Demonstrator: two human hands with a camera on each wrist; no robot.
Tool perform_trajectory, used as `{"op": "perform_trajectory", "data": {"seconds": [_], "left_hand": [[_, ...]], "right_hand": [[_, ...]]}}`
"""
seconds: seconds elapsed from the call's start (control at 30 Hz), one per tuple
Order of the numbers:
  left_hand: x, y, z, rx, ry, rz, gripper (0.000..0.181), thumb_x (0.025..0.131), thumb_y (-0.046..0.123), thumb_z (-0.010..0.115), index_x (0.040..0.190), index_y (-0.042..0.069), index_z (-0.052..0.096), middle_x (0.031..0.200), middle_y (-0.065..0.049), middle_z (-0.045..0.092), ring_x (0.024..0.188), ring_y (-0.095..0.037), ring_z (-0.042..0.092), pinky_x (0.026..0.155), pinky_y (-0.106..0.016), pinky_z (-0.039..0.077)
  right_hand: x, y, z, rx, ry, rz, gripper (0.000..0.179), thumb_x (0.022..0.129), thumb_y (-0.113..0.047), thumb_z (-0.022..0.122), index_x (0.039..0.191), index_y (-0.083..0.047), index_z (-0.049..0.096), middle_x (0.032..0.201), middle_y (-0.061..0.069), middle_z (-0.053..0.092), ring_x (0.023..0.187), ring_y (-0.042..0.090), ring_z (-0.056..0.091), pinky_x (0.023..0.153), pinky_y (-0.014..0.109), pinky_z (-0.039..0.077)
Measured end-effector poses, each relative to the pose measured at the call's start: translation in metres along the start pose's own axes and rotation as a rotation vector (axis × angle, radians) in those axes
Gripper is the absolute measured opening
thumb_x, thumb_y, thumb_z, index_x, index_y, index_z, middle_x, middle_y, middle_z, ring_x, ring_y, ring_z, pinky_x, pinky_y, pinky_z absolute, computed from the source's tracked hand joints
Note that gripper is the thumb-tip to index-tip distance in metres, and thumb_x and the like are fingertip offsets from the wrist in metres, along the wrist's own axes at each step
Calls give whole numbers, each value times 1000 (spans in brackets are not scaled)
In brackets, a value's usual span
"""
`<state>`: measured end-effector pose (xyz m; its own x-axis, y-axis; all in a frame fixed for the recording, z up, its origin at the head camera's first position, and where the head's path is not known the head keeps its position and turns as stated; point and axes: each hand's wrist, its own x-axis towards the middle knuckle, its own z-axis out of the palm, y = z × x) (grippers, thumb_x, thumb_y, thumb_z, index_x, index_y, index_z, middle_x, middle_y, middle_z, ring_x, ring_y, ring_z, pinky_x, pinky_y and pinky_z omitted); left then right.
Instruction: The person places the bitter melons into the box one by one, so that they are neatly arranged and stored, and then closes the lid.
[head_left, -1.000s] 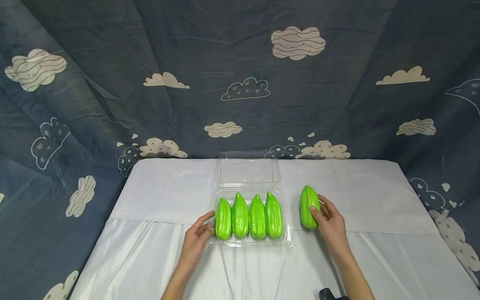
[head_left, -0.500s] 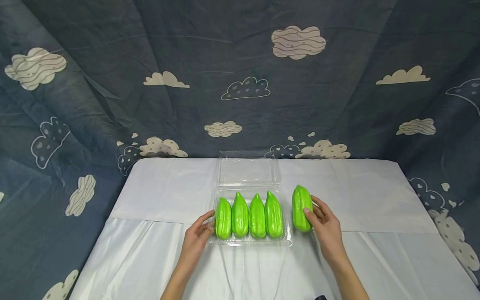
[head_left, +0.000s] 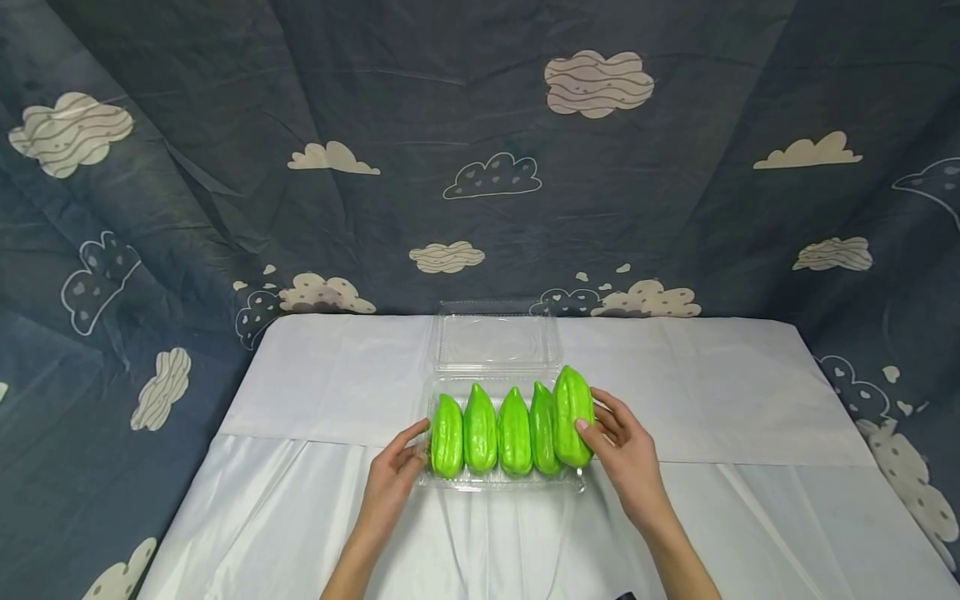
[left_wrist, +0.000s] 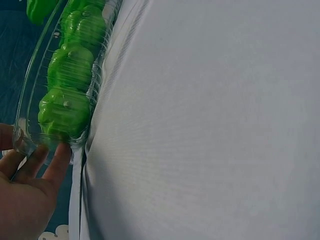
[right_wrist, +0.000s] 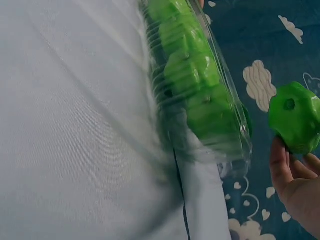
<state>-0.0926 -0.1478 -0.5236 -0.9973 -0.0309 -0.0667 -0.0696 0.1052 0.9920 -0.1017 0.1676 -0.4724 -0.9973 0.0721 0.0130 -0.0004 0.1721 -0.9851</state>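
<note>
A clear plastic clamshell box (head_left: pixel 495 485) lies on the white cloth with its lid (head_left: pixel 497 342) laid back. Several ridged green bitter melons (head_left: pixel 480 429) lie in a row inside it, their pointed ends facing away. My left hand (head_left: pixel 390 483) holds the box's left end, fingers at its rim. Between the thumb and fingers of my right hand (head_left: pixel 626 467) is another bitter melon (right_wrist: pixel 295 120). It hangs raised over the box's right end and partly hides the rightmost melon in the head view. The right wrist view shows it apart from the box.
White cloth (head_left: pixel 322 375) covers the table. Behind and beside it hangs a dark blue curtain (head_left: pixel 495 108) with cloud prints. A small black object (head_left: pixel 625 596) shows at the bottom edge of the head view, mostly cut off.
My right hand has carried its bitter melon leftward, from beside the box to above its right end. My left hand and the box stay in place.
</note>
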Motion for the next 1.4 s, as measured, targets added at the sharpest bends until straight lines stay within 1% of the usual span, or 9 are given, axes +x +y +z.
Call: {"op": "perform_trajectory", "data": {"seconds": [0.3, 0.47, 0.57, 0.67, 0.87, 1.03, 1.27, 1.33, 1.4], "left_hand": [[-1, 2, 0, 5, 2, 2, 48, 92, 0, 56, 137, 15, 59, 130, -13, 61, 115, -28, 60, 88, -34, 48], [-1, 1, 0, 4, -1, 2, 48, 93, 0, 56, 138, 15, 58, 129, -14, 62, 116, -29, 60, 91, -39, 46], [-1, 1, 0, 3, -4, 0, 47, 93, 0, 56, 138, 14, 58, 128, -14, 62, 116, -29, 60, 92, -39, 45], [-1, 1, 0, -2, -3, -4, 47, 93, 0, 56, 138, 14, 58, 130, -14, 62, 116, -29, 60, 93, -38, 45], [-1, 1, 1, 0, -1, -5, 47, 93, -1, 55, 138, 13, 58, 131, -14, 61, 116, -28, 60, 92, -34, 46], [-1, 2, 1, 1, -1, -10, 47, 93, -1, 55, 138, 14, 58, 130, -13, 62, 115, -27, 61, 92, -32, 46], [0, 0, 0, -7, -3, -13, 47, 93, 0, 56, 138, 12, 57, 133, -13, 59, 116, -28, 60, 90, -31, 46], [0, 0, 0, -10, -3, -13, 47, 93, 0, 56, 138, 12, 57, 134, -13, 59, 117, -28, 60, 91, -33, 46], [0, -1, 0, -11, -4, -12, 47, 93, 0, 56, 138, 12, 57, 135, -13, 58, 117, -29, 60, 93, -35, 45]], "right_hand": [[-3, -8, 18, 5, -60, -33, 60, 94, -25, 69, 147, -14, 43, 137, 13, 54, 114, 25, 58, 86, 24, 51], [-4, -8, 30, -5, -88, -15, 63, 91, -27, 72, 146, -17, 43, 137, 12, 54, 113, 28, 59, 81, 28, 54], [-4, -8, 39, -20, -102, 1, 64, 89, -32, 74, 144, -21, 45, 135, 8, 54, 110, 26, 60, 79, 30, 55], [-5, -10, 47, -30, -112, 17, 65, 86, -36, 76, 143, -25, 46, 133, 3, 56, 109, 22, 61, 79, 31, 55], [-5, -8, 60, -35, -111, 42, 67, 84, -36, 78, 142, -23, 48, 129, 1, 58, 105, 20, 63, 77, 31, 55], [-4, -9, 69, -109, -79, 44, 67, 83, -35, 79, 142, -20, 51, 125, 4, 63, 98, 20, 65, 73, 30, 55], [-2, -12, 80, -282, -42, 17, 68, 83, -37, 79, 141, -16, 53, 94, 5, 71, 83, 16, 66, 59, 29, 53], [-1, -13, 84, -323, -32, 2, 65, 83, -37, 79, 139, -14, 55, 93, 4, 70, 80, 15, 65, 57, 30, 52], [-1, -13, 87, -360, -20, -14, 62, 82, -36, 80, 136, -14, 58, 98, 2, 68, 81, 13, 64, 58, 30, 51]]}}
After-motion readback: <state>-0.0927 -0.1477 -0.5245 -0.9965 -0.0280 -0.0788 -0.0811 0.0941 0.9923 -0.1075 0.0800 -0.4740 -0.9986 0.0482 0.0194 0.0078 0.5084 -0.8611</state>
